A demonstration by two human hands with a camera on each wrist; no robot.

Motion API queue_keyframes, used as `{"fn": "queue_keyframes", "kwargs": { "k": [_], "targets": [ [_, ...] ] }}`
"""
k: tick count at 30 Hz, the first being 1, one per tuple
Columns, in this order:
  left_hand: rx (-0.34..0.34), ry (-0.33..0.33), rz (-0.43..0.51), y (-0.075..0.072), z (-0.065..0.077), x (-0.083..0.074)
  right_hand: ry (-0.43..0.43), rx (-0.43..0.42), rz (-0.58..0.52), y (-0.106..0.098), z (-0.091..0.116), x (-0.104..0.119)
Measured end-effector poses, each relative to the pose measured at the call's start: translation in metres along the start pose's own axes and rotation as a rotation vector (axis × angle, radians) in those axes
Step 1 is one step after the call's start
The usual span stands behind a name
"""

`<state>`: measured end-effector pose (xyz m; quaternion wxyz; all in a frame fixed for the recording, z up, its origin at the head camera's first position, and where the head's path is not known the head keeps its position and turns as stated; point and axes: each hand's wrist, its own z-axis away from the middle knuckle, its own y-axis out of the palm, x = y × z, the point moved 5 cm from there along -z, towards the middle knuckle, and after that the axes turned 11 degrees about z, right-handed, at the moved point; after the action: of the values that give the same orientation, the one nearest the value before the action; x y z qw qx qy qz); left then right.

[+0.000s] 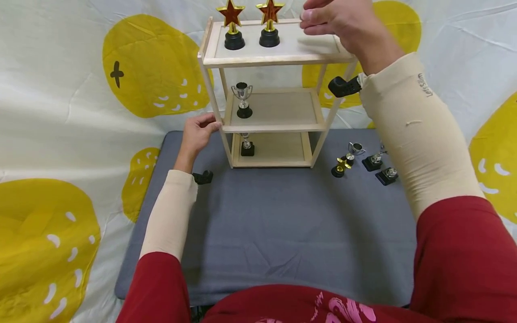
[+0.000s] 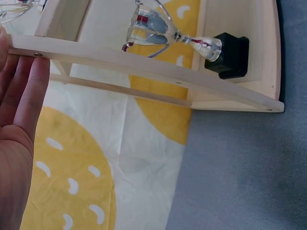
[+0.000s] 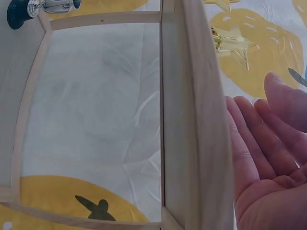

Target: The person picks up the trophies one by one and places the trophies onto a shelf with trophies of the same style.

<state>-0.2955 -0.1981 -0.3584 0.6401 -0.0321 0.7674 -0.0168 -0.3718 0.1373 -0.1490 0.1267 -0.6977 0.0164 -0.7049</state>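
A three-tier wooden rack (image 1: 278, 107) stands on the grey table. My left hand (image 1: 199, 134) grips its left front post near the middle tier, fingers (image 2: 26, 96) behind the post and thumb in front. Above the right part of the top tier is my right hand (image 1: 349, 27), holding nothing; in the right wrist view its palm (image 3: 273, 201) faces up, fingers slightly bent. Two star trophies, one left (image 1: 231, 18) and one right (image 1: 269, 20), stand on black bases on the top tier. A silver trophy cup (image 1: 242, 92) occupies the middle tier, and another silver trophy (image 1: 247, 148) the bottom one.
Right of the rack on the grey table (image 1: 258, 224) is a group of small trophies: a gold star one (image 1: 340, 168), a silver cup (image 1: 355, 149) and two black-based ones (image 1: 372, 162), partly behind the right sleeve (image 1: 416, 130). A white and yellow patterned cloth (image 1: 52, 121) hangs behind.
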Motion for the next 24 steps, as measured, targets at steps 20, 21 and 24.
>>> {"fn": "queue_keyframes", "kwargs": {
  "k": [20,21,24],
  "targets": [
    [0.011,0.022,0.000,-0.004,-0.002,0.005,-0.033,-0.012,-0.085,-0.027,0.019,-0.013],
    [0.010,0.024,0.003,-0.005,-0.003,0.006,-0.039,-0.008,-0.089,-0.028,0.020,-0.013],
    [0.011,0.029,0.010,-0.006,-0.007,0.011,-0.061,0.001,-0.095,-0.031,0.024,-0.014]
  ]
}}
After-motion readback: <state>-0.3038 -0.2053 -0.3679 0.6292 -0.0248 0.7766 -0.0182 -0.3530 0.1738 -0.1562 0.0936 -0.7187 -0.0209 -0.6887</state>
